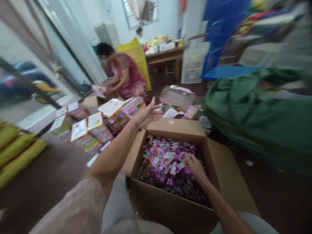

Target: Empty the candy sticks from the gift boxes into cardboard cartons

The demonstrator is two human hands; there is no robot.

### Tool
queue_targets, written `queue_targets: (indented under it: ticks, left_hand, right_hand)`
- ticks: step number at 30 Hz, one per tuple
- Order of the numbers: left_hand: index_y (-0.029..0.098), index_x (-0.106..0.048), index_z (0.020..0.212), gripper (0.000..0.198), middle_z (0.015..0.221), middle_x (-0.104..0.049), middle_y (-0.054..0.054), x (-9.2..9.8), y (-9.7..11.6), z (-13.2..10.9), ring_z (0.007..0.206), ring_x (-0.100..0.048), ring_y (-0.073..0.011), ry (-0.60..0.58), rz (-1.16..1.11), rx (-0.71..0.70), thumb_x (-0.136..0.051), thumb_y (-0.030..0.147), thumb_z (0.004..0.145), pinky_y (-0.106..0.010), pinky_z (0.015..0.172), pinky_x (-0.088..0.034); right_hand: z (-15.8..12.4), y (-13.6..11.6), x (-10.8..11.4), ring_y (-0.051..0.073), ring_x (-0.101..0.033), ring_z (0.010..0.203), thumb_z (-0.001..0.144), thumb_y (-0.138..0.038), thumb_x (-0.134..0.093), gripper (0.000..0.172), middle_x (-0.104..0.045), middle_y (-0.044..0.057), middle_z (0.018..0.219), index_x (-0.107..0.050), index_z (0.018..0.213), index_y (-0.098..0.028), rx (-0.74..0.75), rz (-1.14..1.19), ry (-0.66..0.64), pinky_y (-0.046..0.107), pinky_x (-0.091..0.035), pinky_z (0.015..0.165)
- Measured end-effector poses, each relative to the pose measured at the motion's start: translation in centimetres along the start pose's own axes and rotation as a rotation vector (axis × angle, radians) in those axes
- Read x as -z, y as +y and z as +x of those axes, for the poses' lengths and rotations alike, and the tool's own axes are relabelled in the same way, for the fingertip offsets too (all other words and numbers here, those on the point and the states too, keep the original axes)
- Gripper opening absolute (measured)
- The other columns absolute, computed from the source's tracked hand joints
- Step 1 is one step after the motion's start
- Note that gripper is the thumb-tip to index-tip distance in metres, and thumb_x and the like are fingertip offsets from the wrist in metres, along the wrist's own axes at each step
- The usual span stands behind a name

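An open cardboard box (170, 208) stands in front of me, filled with many small purple and pink sachets (165, 162). My right hand (195, 167) reaches down into the sachets; its fingers are buried among them. My left hand (148, 113) is stretched out past the box's far left corner, fingers spread, holding nothing. It hovers near stacked pink packs (119, 113) on the floor.
More flat printed packs (80, 130) lie on the floor at left. A person in a red patterned dress (126, 76) sits beyond them handling packs. A green sack (255, 113) bulges at right. Yellow bags (17, 149) lie far left. A wooden table (165, 55) stands behind.
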State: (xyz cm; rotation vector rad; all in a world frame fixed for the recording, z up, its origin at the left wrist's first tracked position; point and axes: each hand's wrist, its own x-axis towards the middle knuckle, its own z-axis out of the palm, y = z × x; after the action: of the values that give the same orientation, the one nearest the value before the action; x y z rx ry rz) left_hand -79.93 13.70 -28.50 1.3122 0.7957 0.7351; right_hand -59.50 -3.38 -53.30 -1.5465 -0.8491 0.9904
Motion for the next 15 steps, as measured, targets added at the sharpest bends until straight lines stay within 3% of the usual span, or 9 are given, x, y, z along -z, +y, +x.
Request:
queue_targets:
  ticks: [2, 3, 6, 8, 11, 13, 15]
  left_hand:
    - [0.014, -0.069, 0.116, 0.052, 0.099, -0.073, -0.011, 6.2, -1.2, -3.9, 0.086, -0.070, -0.0172, 0.118, 0.002, -0.045, -0.069, 0.057, 0.086, -0.027, 0.079, -0.055]
    - [0.014, -0.069, 0.115, 0.047, 0.100, -0.073, -0.011, 9.8, -2.3, -6.5, 0.086, -0.070, -0.0171, 0.276, 0.054, -0.043, -0.071, 0.051, 0.086, -0.027, 0.080, -0.055]
    - [0.014, -0.069, 0.117, 0.043, 0.105, -0.073, -0.013, 20.5, -6.8, -16.0, 0.095, -0.070, -0.0214, 0.995, 0.355, 0.172, -0.064, 0.047, 0.090, -0.029, 0.081, -0.055]
    - [0.008, -0.066, 0.121, 0.043, 0.116, -0.070, -0.020, 26.5, -10.7, -22.4, 0.114, -0.065, -0.0320, 1.306, 0.469, 0.393, -0.060, 0.038, 0.090, -0.040, 0.092, -0.053]
    - [0.000, -0.062, 0.125, 0.054, 0.131, -0.061, -0.034, 32.2, -17.8, -29.5, 0.130, -0.051, -0.0482, 1.466, 0.505, 0.742, -0.068, 0.027, 0.079, -0.058, 0.101, -0.043]
    - [-0.002, -0.059, 0.130, 0.066, 0.138, -0.053, -0.039, 33.9, -23.1, -31.8, 0.134, -0.046, -0.0520, 1.457, 0.507, 0.924, -0.073, 0.029, 0.074, -0.061, 0.104, -0.039]
    - [-0.005, -0.058, 0.132, 0.073, 0.140, -0.050, -0.040, 34.5, -28.2, -32.3, 0.135, -0.045, -0.0513, 1.380, 0.504, 1.029, -0.075, 0.035, 0.072, -0.059, 0.106, -0.038]
  right_hand:
    - [-1.2, 1.7, -1.7, 0.027, -0.067, 0.091, 0.076, -0.069, -0.057, 0.049, -0.074, 0.008, 0.093, -0.066, 0.088, -0.022, 0.146, -0.325, -0.228, 0.039, -0.051, 0.085]
    - [-2.0, 2.7, -2.7, 0.029, -0.066, 0.101, 0.076, -0.069, -0.056, 0.052, -0.074, 0.010, 0.106, -0.069, 0.095, -0.023, 0.184, -0.427, -0.339, 0.041, -0.050, 0.093]
    - [-4.9, 6.5, -5.9, 0.032, -0.058, 0.127, 0.076, -0.065, -0.055, 0.066, -0.066, 0.014, 0.134, -0.067, 0.123, -0.020, 0.207, -0.672, -0.591, 0.043, -0.045, 0.108]
    - [-6.8, 9.2, -7.5, 0.034, -0.056, 0.130, 0.078, -0.060, -0.053, 0.070, -0.063, 0.016, 0.138, -0.063, 0.133, -0.017, 0.247, -0.873, -0.663, 0.047, -0.044, 0.109]
    - [-8.0, 12.6, -8.0, 0.037, -0.056, 0.130, 0.085, -0.055, -0.043, 0.065, -0.063, 0.016, 0.138, -0.063, 0.134, -0.017, 0.386, -1.134, -0.565, 0.054, -0.048, 0.101]
    - [-7.6, 14.2, -7.4, 0.039, -0.055, 0.130, 0.089, -0.054, -0.035, 0.062, -0.064, 0.016, 0.136, -0.064, 0.132, -0.019, 0.460, -1.224, -0.476, 0.056, -0.050, 0.095]
    - [-6.7, 15.2, -6.4, 0.040, -0.057, 0.128, 0.089, -0.054, -0.033, 0.061, -0.066, 0.015, 0.132, -0.066, 0.128, -0.022, 0.479, -1.276, -0.462, 0.058, -0.052, 0.090]
